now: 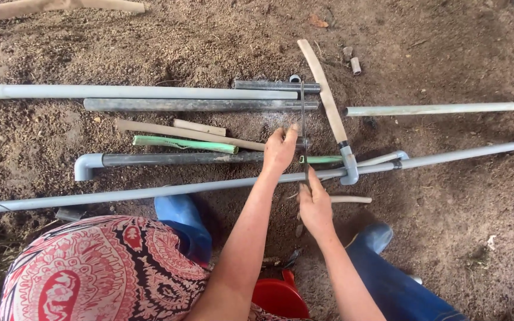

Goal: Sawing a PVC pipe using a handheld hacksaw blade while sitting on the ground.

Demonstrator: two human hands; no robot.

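Observation:
My left hand (279, 150) presses down on a dark grey pipe (179, 159) that ends in a light elbow fitting (84, 166) on the left. My right hand (315, 207) grips the near end of a thin saw blade (303, 119) that stands across the pipes, just right of my left fingers. A long light grey pipe (150, 191) runs under both hands. A short green pipe piece (322, 159) pokes out to the right of the blade.
On the dirt lie more pipes: a long pale one (120, 92), a dark one (197, 105), a green one (182, 143), tan ones (185, 132), and one at right (441, 109). A curved wooden handle (325, 95) meets a grey tee fitting (349, 166). Blue boots (182, 220) and a red object (281, 297) sit near me.

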